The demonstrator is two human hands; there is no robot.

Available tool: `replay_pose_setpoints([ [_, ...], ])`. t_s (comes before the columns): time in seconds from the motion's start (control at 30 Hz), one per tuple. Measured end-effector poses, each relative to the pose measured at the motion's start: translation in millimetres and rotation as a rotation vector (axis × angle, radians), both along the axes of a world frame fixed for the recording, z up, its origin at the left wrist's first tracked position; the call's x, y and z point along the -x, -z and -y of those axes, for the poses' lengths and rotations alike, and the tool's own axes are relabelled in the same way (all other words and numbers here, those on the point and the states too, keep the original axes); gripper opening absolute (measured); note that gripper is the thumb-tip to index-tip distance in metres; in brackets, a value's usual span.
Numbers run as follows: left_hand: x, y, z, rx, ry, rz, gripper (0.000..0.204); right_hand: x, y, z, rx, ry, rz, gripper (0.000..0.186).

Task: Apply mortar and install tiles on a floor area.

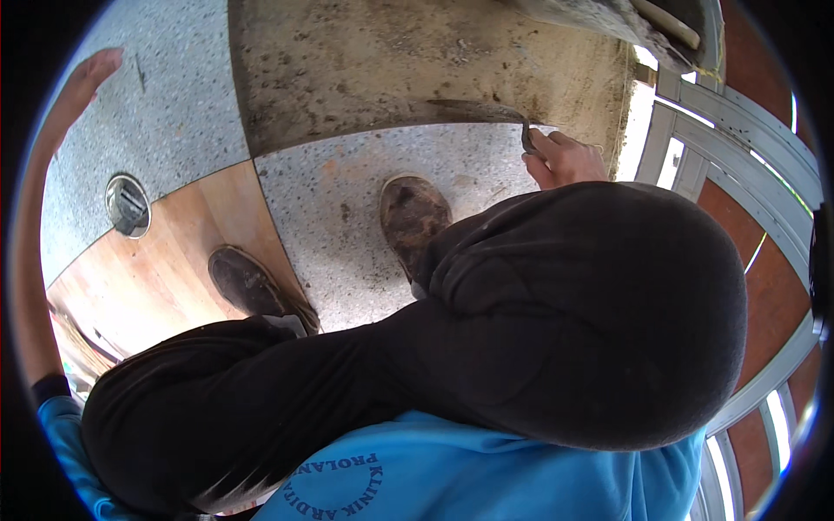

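Observation:
My right hand [569, 162] is closed around the handle of a trowel [486, 110], just past my raised right knee. The trowel's thin blade points left and lies low along the edge between a bed of sandy mortar [373, 61] and a grey speckled tile [330, 204]. Part of the handle is hidden inside my fingers. Far out to the left, my left hand [94, 76] is held over another speckled tile [174, 78]. Its fingers are extended and nothing shows in them; I cannot tell whether it touches the tile.
A round, silver-rimmed object [129, 207] sits where the left tile meets a wood-patterned tile [217, 213]. My shoes [415, 213] stand on the near tiles. A grey metal gate with brown panels [754, 230] closes off the right side. A dirty grey thing [599, 17] lies at the top right.

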State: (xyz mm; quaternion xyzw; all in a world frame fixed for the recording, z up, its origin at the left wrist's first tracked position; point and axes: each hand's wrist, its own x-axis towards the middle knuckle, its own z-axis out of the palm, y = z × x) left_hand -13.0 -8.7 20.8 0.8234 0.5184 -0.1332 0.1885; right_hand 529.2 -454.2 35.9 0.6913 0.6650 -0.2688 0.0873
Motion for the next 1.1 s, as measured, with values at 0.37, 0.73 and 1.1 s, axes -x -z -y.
replay_pose_setpoints([
  [0.37,-28,-17,0,0.121,0.074,-0.026,0.059,42,21,-36,-0.231,-0.201,-0.232,0.035],
  [0.73,-8,-26,4,0.061,0.063,0.109,0.056,131,-3,-183,-0.540,-0.516,0.141,0.013],
  [1.1,-37,-76,10,-0.032,0.090,0.068,0.042,197,-19,-228,-0.670,-0.989,0.729,0.006],
])
